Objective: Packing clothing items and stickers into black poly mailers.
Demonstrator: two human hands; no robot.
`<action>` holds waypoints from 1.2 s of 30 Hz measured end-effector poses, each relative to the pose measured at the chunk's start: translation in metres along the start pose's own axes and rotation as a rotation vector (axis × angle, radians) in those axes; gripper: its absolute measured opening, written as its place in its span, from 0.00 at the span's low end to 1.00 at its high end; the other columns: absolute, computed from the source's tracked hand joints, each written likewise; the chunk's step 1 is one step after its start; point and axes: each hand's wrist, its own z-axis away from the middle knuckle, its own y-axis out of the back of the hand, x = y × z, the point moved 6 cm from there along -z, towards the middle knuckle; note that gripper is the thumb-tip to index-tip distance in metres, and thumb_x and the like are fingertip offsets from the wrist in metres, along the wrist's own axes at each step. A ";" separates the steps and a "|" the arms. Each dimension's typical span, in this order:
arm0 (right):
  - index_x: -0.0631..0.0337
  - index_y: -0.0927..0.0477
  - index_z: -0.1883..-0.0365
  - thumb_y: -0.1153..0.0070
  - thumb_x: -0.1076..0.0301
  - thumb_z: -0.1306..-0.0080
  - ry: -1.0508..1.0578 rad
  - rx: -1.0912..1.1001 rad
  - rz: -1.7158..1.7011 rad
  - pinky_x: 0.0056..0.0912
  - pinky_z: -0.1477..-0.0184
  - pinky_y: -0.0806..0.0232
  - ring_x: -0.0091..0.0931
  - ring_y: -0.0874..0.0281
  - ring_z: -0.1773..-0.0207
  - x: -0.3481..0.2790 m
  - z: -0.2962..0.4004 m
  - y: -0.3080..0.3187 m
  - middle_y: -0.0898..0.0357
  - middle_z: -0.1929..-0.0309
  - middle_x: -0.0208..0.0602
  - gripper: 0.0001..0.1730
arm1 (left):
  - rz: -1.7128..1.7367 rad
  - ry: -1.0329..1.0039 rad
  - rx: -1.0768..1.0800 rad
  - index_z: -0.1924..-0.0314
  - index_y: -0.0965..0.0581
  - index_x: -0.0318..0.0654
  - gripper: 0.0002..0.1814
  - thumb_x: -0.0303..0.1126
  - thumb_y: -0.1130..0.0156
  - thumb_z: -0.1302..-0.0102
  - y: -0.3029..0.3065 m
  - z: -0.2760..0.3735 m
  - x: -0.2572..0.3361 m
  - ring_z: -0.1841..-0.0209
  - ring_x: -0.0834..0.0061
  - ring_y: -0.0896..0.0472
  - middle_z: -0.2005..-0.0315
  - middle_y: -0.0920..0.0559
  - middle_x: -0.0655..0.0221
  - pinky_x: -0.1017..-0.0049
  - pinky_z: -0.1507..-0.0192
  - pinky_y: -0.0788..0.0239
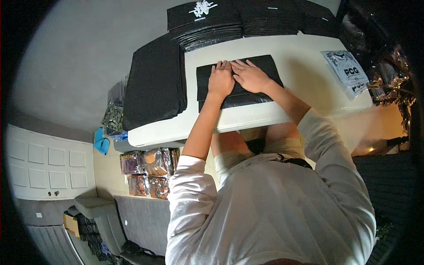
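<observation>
A folded black piece of fabric (257,63) lies flat on the white table, with a glossy, plastic-like band along its near edge. Palm down on it, my left hand (221,79) rests with its fingers stretched forward and close together. Beside it, my right hand (250,77) also lies flat on the dark surface, its fingers spread and angled towards the left fingertips. The two hands nearly meet at the fingertips, and neither grips anything. What lies beneath my palms is hidden.
A stack of black fabric (154,81) stands left on the white table (198,124). Glossy black folded piles (212,36) line the back, topped by white strips (202,8). Printed clear plastic packets (346,71) lie right. Bagged items (154,162) sit on the floor.
</observation>
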 end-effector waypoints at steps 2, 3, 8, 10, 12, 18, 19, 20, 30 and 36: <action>0.65 0.39 0.21 0.63 0.51 0.18 -0.089 0.039 0.025 0.52 0.16 0.58 0.37 0.51 0.14 0.008 0.002 -0.002 0.43 0.17 0.43 0.35 | -0.004 0.055 0.021 0.33 0.24 0.33 0.24 0.36 0.49 0.24 0.002 0.000 -0.004 0.27 0.51 0.29 0.29 0.25 0.55 0.48 0.26 0.40; 0.65 0.40 0.20 0.64 0.45 0.18 -0.133 0.015 0.019 0.51 0.15 0.60 0.36 0.53 0.13 0.008 0.003 0.009 0.46 0.16 0.42 0.38 | -0.014 0.094 0.031 0.32 0.24 0.35 0.26 0.42 0.51 0.21 0.003 -0.002 -0.009 0.26 0.51 0.30 0.29 0.25 0.55 0.47 0.25 0.42; 0.66 0.41 0.20 0.66 0.33 0.20 -0.296 0.022 0.044 0.53 0.15 0.61 0.39 0.54 0.13 0.026 0.017 0.010 0.46 0.16 0.45 0.47 | -0.041 0.332 -0.074 0.23 0.33 0.42 0.39 0.62 0.57 0.21 0.007 0.017 -0.032 0.19 0.56 0.42 0.22 0.35 0.58 0.43 0.20 0.56; 0.66 0.41 0.20 0.66 0.31 0.21 -0.346 0.023 0.058 0.55 0.16 0.61 0.39 0.54 0.13 0.037 0.026 0.018 0.47 0.16 0.46 0.49 | -0.015 0.375 -0.095 0.22 0.36 0.42 0.41 0.64 0.58 0.22 0.017 0.022 -0.033 0.18 0.55 0.44 0.21 0.37 0.56 0.44 0.20 0.58; 0.67 0.41 0.20 0.66 0.27 0.23 -0.419 0.063 0.047 0.60 0.17 0.60 0.39 0.53 0.13 0.055 0.035 0.016 0.47 0.16 0.46 0.53 | 0.000 0.425 -0.143 0.19 0.43 0.42 0.46 0.69 0.62 0.23 0.019 0.026 -0.044 0.17 0.53 0.49 0.20 0.41 0.54 0.45 0.18 0.63; 0.66 0.44 0.19 0.67 0.25 0.24 -0.473 0.079 0.123 0.62 0.17 0.61 0.40 0.55 0.13 0.097 0.058 0.011 0.49 0.15 0.45 0.55 | 0.010 0.441 -0.153 0.17 0.49 0.43 0.50 0.72 0.64 0.25 0.027 0.042 -0.062 0.16 0.57 0.51 0.18 0.44 0.56 0.48 0.17 0.63; 0.66 0.45 0.19 0.66 0.25 0.24 -0.495 0.082 0.159 0.62 0.17 0.61 0.40 0.55 0.13 0.102 0.063 0.012 0.50 0.15 0.45 0.55 | 0.002 0.433 -0.153 0.17 0.50 0.43 0.51 0.73 0.64 0.25 0.028 0.045 -0.065 0.16 0.58 0.51 0.18 0.45 0.56 0.49 0.17 0.63; 0.64 0.43 0.19 0.64 0.25 0.25 -0.482 0.131 0.144 0.62 0.17 0.60 0.42 0.54 0.14 0.110 0.067 0.010 0.49 0.15 0.44 0.54 | -0.011 0.431 -0.167 0.16 0.52 0.43 0.52 0.74 0.64 0.25 0.029 0.046 -0.068 0.16 0.58 0.52 0.18 0.47 0.57 0.52 0.17 0.63; 0.59 0.40 0.20 0.58 0.32 0.22 -0.381 0.142 0.219 0.62 0.19 0.55 0.47 0.51 0.15 0.149 0.105 0.013 0.47 0.16 0.43 0.46 | 0.239 0.311 0.050 0.21 0.42 0.35 0.38 0.54 0.55 0.19 0.050 0.070 -0.079 0.23 0.44 0.38 0.25 0.35 0.41 0.56 0.21 0.47; 0.53 0.39 0.20 0.52 0.36 0.23 -0.225 0.128 0.196 0.64 0.18 0.58 0.48 0.53 0.14 0.127 0.137 0.032 0.48 0.15 0.42 0.43 | 0.267 0.348 0.049 0.30 0.29 0.28 0.26 0.30 0.45 0.25 0.078 0.113 -0.074 0.32 0.43 0.25 0.35 0.24 0.40 0.56 0.32 0.30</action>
